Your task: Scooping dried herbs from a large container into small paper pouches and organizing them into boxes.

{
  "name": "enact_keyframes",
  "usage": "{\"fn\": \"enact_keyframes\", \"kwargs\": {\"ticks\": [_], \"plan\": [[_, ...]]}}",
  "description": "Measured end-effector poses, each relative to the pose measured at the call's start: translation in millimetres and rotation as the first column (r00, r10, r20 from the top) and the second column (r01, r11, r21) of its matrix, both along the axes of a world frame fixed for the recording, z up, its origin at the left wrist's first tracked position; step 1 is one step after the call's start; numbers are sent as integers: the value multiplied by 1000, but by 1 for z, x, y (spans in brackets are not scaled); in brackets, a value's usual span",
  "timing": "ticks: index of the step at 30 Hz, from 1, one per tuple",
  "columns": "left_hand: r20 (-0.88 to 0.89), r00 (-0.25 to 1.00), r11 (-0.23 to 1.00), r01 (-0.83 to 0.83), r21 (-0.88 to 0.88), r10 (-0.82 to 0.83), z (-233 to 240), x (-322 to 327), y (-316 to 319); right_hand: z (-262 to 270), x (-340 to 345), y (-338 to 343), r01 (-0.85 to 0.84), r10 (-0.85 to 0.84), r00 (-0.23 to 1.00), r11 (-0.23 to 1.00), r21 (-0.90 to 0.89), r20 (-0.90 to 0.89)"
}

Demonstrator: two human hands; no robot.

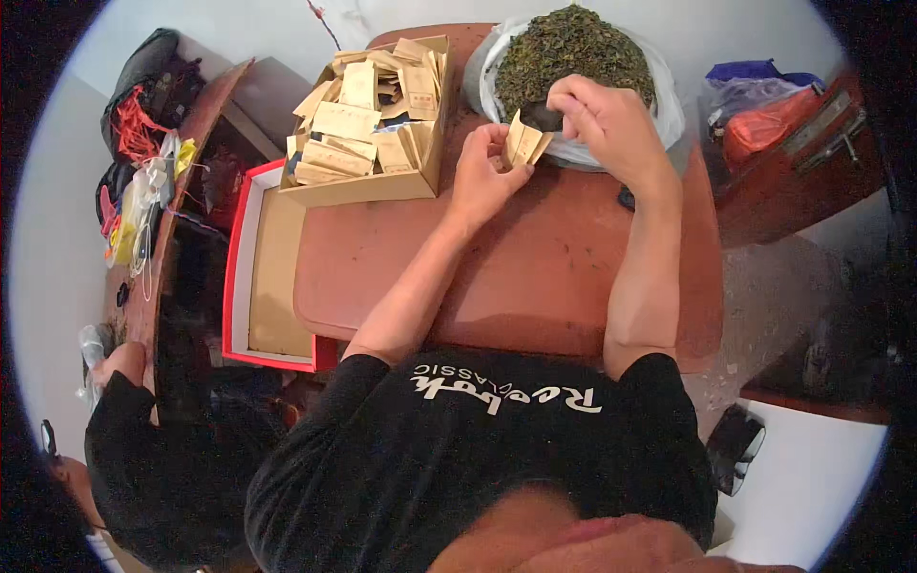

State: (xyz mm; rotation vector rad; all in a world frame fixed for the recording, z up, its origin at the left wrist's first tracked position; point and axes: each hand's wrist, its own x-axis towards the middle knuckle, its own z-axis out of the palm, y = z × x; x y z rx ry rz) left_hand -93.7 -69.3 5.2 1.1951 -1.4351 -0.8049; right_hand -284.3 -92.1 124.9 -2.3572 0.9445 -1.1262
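My left hand [491, 166] holds a small tan paper packet [524, 140] upright by its lower part, with its top edge spread apart. Close to the packet's mouth, my right hand [598, 125] pinches a small dark scoop [542, 114]; the fingers hide much of it. Just beyond both hands, dried green leaves [573, 54], apparently tea, are heaped in a clear plastic bag [663, 118]. To the left stands an open cardboard box [365, 188] full of similar paper packets [347, 120], many bearing print.
A reddish-brown table [530, 265] carries the bag and box. At its left is a red-rimmed box lid [276, 286]. A second person [150, 458] sits at a side table [179, 236] on the left. A wooden cabinet [802, 179] with plastic bags stands right.
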Motion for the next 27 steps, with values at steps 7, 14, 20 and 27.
{"fn": "enact_keyframes", "kwargs": {"ticks": [7, 14, 20, 27], "plan": [[-17, 1000, 999, -26, -41, 25, 2, -3, 11, 3, -2, -1, 0, -1, 1000, 1000, 24, 31], [53, 997, 998, 50, 23, -51, 8, 25, 46, 20, -2, 14, 194, -225, 936, 972, 136, 272], [-215, 954, 964, 236, 121, -207, 21, 95, 119, -19, 0, -10, -115, -24, 918, 939, 324, 396], [-283, 949, 975, -81, 208, 139, 45, 215, 202, -66, 28, 35, -273, 85, 945, 737, 618, 317]]}}
